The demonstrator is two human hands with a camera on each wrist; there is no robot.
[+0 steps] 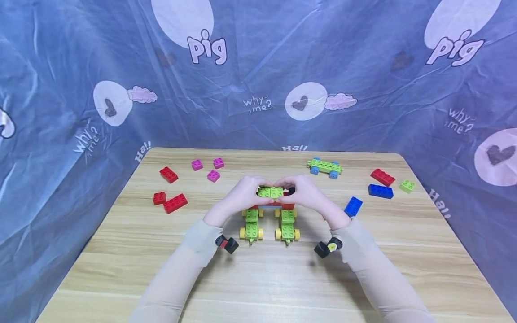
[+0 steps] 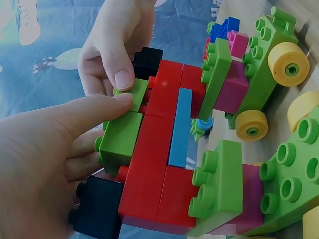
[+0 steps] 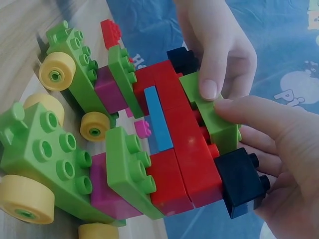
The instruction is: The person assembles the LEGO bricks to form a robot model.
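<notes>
Head: L+R fingers [image 1: 258,180] round grn bricks [image 1: 269,192]

The bricks [image 2: 147,164] look like smooth plastic (faintly glossy), the tabletop [image 1: 282,282] wood-grained, the backdrop [image 1: 250,76] creased cloth.

Holding two green blocks [image 1: 270,192] between left grip [image 1: 244,193] and right grip [image 1: 304,192], above red blocks [image 1: 288,207]. Showing two yellow-wheeled cars [image 1: 251,229] nearer on the wooden surface [image 1: 262,287], a blue-wheeled car [image 1: 324,166] farther back, pink blocks [image 1: 196,165] leftward, blue blocks [image 1: 380,191] rightward.
</notes>
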